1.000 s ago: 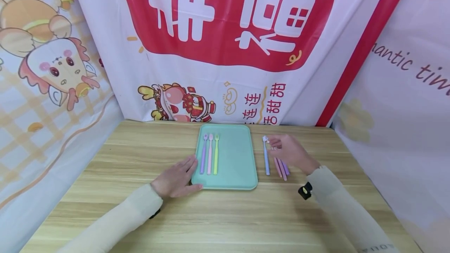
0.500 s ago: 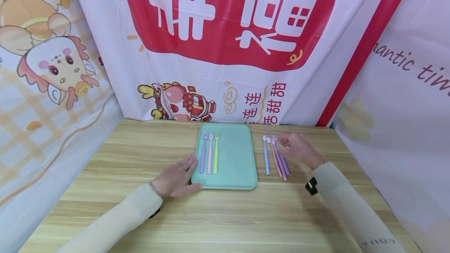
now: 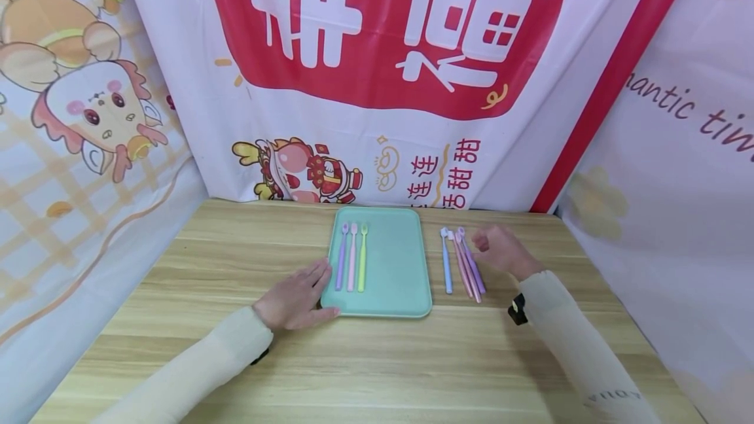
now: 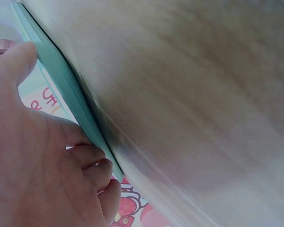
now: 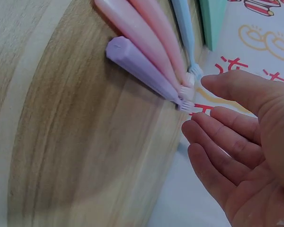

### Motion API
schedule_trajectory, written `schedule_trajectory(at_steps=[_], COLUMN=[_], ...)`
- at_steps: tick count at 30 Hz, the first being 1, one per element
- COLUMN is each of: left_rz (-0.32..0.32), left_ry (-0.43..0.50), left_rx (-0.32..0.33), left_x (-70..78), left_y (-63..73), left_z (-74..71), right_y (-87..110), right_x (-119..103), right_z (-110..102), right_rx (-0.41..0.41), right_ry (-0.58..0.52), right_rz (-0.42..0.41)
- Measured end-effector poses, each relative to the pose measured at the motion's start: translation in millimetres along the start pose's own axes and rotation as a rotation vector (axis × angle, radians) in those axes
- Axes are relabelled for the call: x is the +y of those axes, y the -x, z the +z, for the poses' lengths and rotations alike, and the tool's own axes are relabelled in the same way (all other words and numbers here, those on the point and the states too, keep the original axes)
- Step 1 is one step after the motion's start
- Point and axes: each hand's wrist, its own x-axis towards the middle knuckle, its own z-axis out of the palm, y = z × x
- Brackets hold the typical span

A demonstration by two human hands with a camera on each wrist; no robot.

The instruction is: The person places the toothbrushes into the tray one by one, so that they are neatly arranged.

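Observation:
A mint-green tray (image 3: 396,260) lies on the table and carries purple (image 3: 341,260), pink (image 3: 352,260) and yellow (image 3: 362,260) toothbrushes, side by side along its left. My left hand (image 3: 297,300) rests at the tray's lower left, thumb and fingers touching its edge (image 4: 75,90). To the tray's right lie a blue toothbrush (image 3: 446,267), two pink toothbrushes (image 5: 137,30) and a purple toothbrush (image 5: 144,71), the last three bunched with heads together. Just right of these brush heads hovers my right hand (image 3: 503,254), its fingers loosely bent and holding nothing.
The wood-grain table (image 3: 377,365) ends at the back against a hanging red and white banner (image 3: 377,97). Printed cloths stand at the left (image 3: 88,116) and right (image 3: 665,182) sides.
My right hand has moved a little to the right, off the bunched toothbrushes, so their heads show now. The left hand and tray have stayed put.

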Motion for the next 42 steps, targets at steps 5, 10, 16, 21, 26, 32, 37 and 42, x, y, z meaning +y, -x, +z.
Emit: schedule_trajectory(at_steps=[5,10,16,21,26,32,37,42], left_rz=[0.003,0.000,-0.001,0.004,0.009,0.013,0.014,0.011], left_ry=[0.000,-0.005,0.003,0.002,-0.005,0.001,0.001,-0.005], left_rx=[-0.003,-0.010,-0.009,-0.010,-0.005,0.003,0.002,-0.004], left_x=[0.8,-0.8,0.0,1.0,1.4,0.9,0.8,0.7], left_y=[-0.6,-1.4,-1.4,-0.1,2.7,3.6,1.9,-0.3], left_z=[0.7,1.6,0.1,-1.8,-3.3,-2.1,-1.5,-1.0], right_y=[-1.0,-2.4,-4.9,-7.5,-10.7,-11.5,-9.8,-8.4], right_x=[10.9,18.9,19.7,19.2,21.5,24.0,25.4,26.8], right_z=[8.2,14.7,18.0,20.6,25.5,30.0,31.3,32.3], right_rx=[-0.017,-0.055,-0.063,-0.056,-0.047,-0.029,-0.003,0.005], right_ry=[-0.019,-0.034,-0.047,-0.041,-0.044,-0.070,-0.110,-0.157], right_rz=[0.036,0.090,0.105,0.078,0.053,0.074,0.143,0.190])
